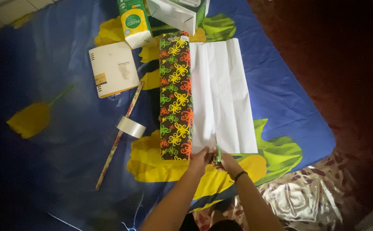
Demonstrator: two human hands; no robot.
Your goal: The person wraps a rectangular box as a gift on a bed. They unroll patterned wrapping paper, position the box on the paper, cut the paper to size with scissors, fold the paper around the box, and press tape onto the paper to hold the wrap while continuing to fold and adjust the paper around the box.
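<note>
Your left hand (199, 159) is curled closed on the near edge of the white sheet of wrapping paper (223, 94), pinching it just beside the near end of the black roll printed with orange, yellow and green octopus shapes (176, 96). Your right hand (225, 161), with a dark band at the wrist, is clenched around the green handles of a pair of scissors (218, 154). The blades point away from you and sit at the paper's near edge, where a short slit runs up into the sheet. How wide the blades stand I cannot tell.

The white sheet lies unrolled to the right of the patterned roll, flat on the blue bedsheet with large yellow flowers and green leaves (58, 85), reaching from your hands to the far side of the bed.

To the left of the roll lies a ring of clear packing tape (131, 127), touching a thin, long patterned stick (119, 137) that runs diagonally. Farther off rests a cream cardboard box with an orange stripe (113, 73). Beyond it stand a white and green tissue pack (134, 21) and a white and green open carton (179, 13).
</note>
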